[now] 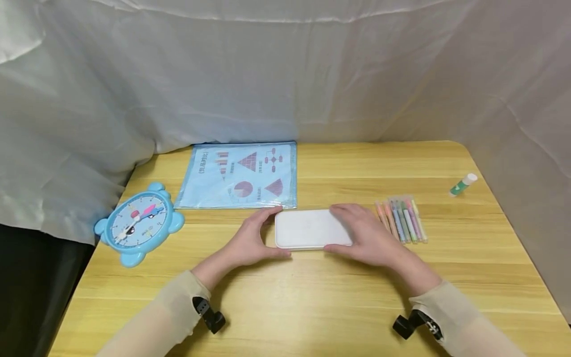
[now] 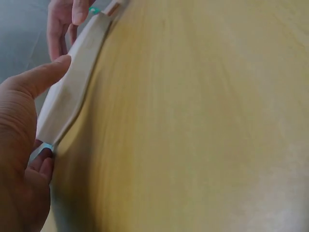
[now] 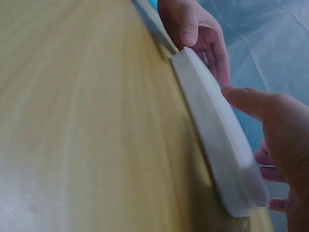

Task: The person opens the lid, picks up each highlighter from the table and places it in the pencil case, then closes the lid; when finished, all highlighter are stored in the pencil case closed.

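A white, flat rectangular case (image 1: pixel 308 229) with rounded corners lies between both hands at mid-table. My left hand (image 1: pixel 250 240) holds its left end, thumb at the front corner and fingers at the back one, with a gap between palm and case. From the other side, my right hand (image 1: pixel 363 233) grips the right end, its fingers over the back edge and thumb along the front. In the left wrist view the case (image 2: pixel 72 82) shows its pale long side beside the thumb. The right wrist view has the case (image 3: pixel 212 125) slanting between both hands.
A light-blue printed pouch (image 1: pixel 241 176) lies behind the case. At left is a blue toy clock (image 1: pixel 140 223). Several pastel markers in a clear sleeve (image 1: pixel 403 220) lie right of the right hand, and a glue stick (image 1: pixel 463 185) is farther right. Grey cloth (image 1: pixel 285 74) hangs behind.
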The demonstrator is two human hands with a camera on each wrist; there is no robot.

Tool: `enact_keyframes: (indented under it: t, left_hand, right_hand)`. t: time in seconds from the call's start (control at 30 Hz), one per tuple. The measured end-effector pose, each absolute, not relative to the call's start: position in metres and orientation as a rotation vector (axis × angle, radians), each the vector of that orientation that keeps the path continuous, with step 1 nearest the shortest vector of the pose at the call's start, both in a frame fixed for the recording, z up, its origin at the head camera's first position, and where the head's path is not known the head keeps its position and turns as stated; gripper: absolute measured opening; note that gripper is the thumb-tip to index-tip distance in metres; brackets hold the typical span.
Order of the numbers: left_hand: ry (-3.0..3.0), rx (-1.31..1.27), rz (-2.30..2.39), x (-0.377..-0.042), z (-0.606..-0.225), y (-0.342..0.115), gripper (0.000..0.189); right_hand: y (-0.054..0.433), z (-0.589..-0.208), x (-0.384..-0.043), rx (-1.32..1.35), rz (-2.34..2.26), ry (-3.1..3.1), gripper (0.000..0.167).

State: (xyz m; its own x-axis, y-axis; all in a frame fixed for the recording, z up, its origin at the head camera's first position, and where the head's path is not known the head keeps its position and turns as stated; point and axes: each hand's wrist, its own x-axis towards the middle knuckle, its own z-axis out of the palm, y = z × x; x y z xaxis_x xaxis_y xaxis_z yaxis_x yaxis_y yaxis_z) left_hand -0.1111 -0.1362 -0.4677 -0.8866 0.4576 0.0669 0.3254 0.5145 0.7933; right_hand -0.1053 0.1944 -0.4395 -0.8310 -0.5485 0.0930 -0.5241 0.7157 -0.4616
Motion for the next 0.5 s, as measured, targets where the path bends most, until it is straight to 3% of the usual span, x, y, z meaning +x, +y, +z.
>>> enact_keyframes:
  t: [0.5]
  left_hand:
    - [2.666, 0.603, 1.199, -0.107, -0.476, -0.129, 0.111]
  right_hand:
    - [0.189, -0.46, -0.106, -0.819, -0.671, 2.954, 0.115]
